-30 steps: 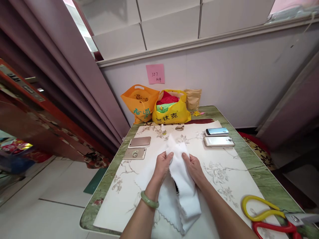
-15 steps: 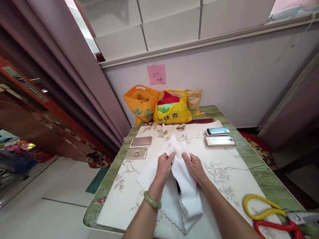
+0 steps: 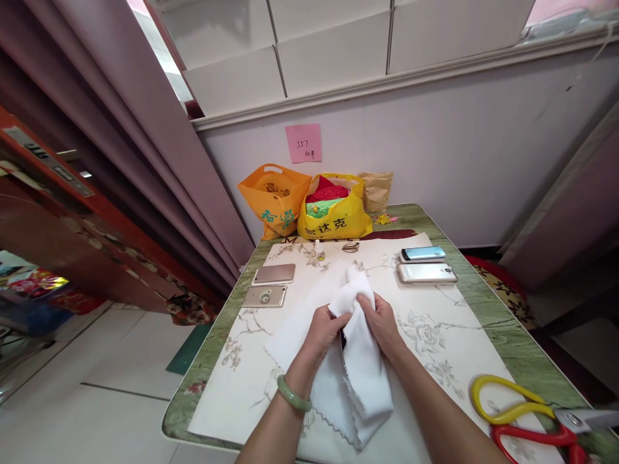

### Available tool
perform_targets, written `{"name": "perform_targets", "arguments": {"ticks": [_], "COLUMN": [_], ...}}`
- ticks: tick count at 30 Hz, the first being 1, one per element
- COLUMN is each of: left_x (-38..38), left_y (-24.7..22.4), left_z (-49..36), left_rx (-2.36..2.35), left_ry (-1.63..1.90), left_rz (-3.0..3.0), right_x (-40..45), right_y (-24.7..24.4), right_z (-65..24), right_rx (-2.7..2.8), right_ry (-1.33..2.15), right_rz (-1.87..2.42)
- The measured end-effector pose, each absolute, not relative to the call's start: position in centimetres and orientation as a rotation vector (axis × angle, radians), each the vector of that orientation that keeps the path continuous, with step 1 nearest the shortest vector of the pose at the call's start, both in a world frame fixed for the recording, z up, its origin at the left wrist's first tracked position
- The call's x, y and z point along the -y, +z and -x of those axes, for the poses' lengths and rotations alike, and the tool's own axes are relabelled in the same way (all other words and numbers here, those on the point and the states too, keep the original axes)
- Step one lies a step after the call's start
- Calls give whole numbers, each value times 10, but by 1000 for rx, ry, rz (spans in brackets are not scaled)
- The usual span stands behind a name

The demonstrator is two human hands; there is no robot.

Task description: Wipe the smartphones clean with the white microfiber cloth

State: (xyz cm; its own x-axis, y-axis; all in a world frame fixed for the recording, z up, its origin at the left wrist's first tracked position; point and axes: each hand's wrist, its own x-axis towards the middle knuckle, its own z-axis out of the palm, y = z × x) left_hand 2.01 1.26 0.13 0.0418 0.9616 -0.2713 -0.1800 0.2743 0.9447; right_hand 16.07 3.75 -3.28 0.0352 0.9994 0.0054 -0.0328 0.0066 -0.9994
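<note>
Fingers of my left hand (image 3: pixel 327 330) and right hand (image 3: pixel 382 322) pinching white cloth (image 3: pixel 360 348), scissors (image 3: pixel 536 412) right of cloth.

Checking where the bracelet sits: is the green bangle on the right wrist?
No, the green bangle circles the left wrist, below the left hand.

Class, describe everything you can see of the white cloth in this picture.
The white cloth looks soft and matte, with wavy-cut edges. Part lies spread on the floral sheet; the rest is gathered in loose upright folds, held by the left hand and right hand. Something dark shows between the folds, too hidden to identify.
</note>
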Motion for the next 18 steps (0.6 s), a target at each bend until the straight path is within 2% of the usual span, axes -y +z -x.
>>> {"name": "perform_targets", "arguments": {"ticks": [8,15,18], "left_x": [-21,-17,-12], "left_y": [3,10,6], "left_z": [-20,-23,-24], "left_rx": [-1184,-1109,-1180], "left_ry": [1373,1303,1172], "left_rz": [-619,-583,-641], "right_x": [-34,-34,-34], "right_y": [-24,-27,-27], "right_z": [-160,-162,-162], "right_rx": [1359,1208,1093], "right_ry": [1268,1207,1219], "right_rz": [1105,1228,1201]}}
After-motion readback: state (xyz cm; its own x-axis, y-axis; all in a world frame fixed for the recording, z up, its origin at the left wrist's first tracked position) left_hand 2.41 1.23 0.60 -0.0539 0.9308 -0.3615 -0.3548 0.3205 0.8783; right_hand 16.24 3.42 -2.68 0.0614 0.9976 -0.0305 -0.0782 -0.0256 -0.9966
